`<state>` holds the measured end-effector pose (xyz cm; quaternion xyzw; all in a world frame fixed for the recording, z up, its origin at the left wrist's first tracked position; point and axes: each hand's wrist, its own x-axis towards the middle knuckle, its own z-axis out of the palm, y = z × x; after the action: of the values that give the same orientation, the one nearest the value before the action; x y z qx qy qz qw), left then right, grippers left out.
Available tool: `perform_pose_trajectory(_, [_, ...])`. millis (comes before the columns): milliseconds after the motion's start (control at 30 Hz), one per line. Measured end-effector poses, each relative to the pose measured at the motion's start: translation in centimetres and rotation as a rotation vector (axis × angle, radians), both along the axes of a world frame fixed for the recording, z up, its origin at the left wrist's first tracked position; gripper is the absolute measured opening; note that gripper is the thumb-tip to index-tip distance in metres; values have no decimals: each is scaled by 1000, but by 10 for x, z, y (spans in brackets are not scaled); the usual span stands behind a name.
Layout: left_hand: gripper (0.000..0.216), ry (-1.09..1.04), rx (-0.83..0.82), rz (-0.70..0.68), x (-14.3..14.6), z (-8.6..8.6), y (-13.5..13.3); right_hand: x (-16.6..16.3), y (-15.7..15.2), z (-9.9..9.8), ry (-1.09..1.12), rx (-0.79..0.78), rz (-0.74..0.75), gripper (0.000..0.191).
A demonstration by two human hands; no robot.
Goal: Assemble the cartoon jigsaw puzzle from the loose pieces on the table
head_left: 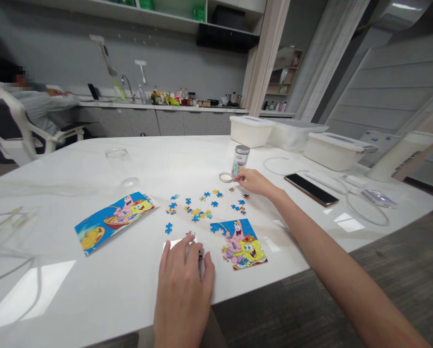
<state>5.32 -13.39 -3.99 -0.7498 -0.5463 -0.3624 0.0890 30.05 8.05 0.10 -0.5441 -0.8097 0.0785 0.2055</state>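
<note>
My left hand (185, 278) lies over the near edge of the white table (104, 290), fingers stretched out, partly covering a puzzle piece (191, 234). My right hand (254, 182) reaches forward with fingertips pressed together beside a round metal lid (225, 177) and a tin-topped jar (240, 160); what they pinch, if anything, is hidden. Between the hands sits a partly joined jigsaw puzzle (246, 245) showing a pink and a yellow cartoon figure. Several loose blue and yellow puzzle pieces (214, 204) are scattered beyond it. Left of them lies a printed picture card (118, 220) with the same figures.
A clear glass container (117, 153) stands at the back left. Lidded white boxes (252, 131) line the far right. A phone (310, 189), white cables (368, 223) and a tall white bottle (401, 157) are at the right. Another person (38, 108) sits far left.
</note>
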Motion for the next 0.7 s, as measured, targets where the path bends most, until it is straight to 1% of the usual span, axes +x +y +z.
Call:
perform_pose_trajectory(67, [15,-10,1,23,0,0,0,-3,-1,-1,-19,-38,30,22])
perform_pose_trajectory(233, [14,-30,-32,-3,0,1,-2,-9,-7,2,-51,-118,105,22])
perform_pose_trajectory(400, [18,-51,-21,-19,2,2,-2,-7,-9,6,-47,-197,122,17])
perform_pose_trajectory(567, [20,-24,-7,-17,2,2,-2,-5,-10,7,-20,-265,150,13])
perform_pose_trajectory(633, [21,-4,-8,-28,2,2,-2,-7,-11,8,-11,-285,171,14])
perform_pose_trajectory(700, [21,5,-10,-33,2,2,-2,-9,-12,9,3,-313,194,18])
